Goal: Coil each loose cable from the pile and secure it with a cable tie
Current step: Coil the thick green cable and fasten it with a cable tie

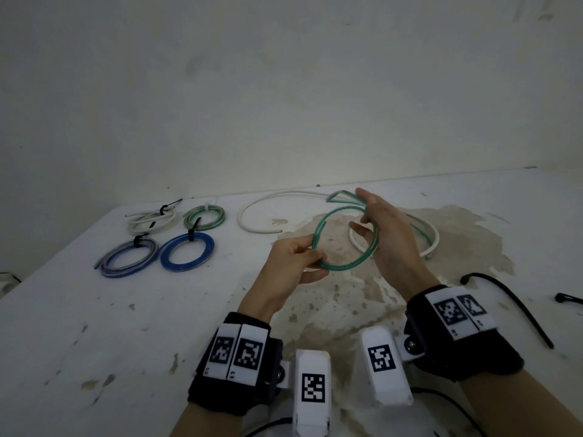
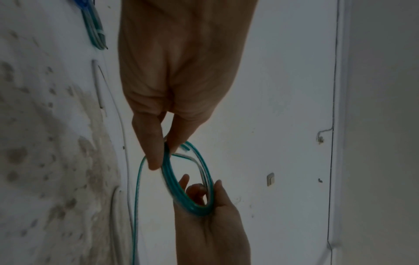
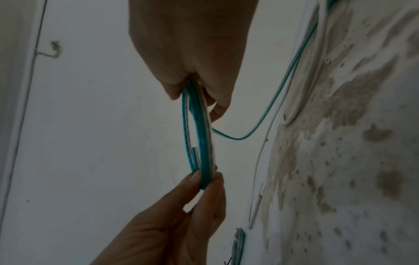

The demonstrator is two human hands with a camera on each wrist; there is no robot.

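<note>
A green cable [image 1: 318,232] is wound into a loop of a few turns and held up above the white table [image 1: 94,326]. My left hand [image 1: 318,263] pinches the loop's lower left side between thumb and fingers, as the left wrist view shows [image 2: 165,154]. My right hand [image 1: 367,216] grips the loop's right side, its fingers closed round the strands [image 3: 195,95]. A loose green tail [image 3: 272,107] leaves the coil and runs back down onto the table, behind the right hand.
Several tied coils lie at the back left: white [image 1: 151,220], green [image 1: 205,217], grey-blue [image 1: 129,258] and blue [image 1: 187,252]. Loose white cables [image 1: 252,212] curve across the back. Black cable ties [image 1: 511,304] lie at the right. A brown stain [image 1: 457,247] spreads beneath the hands.
</note>
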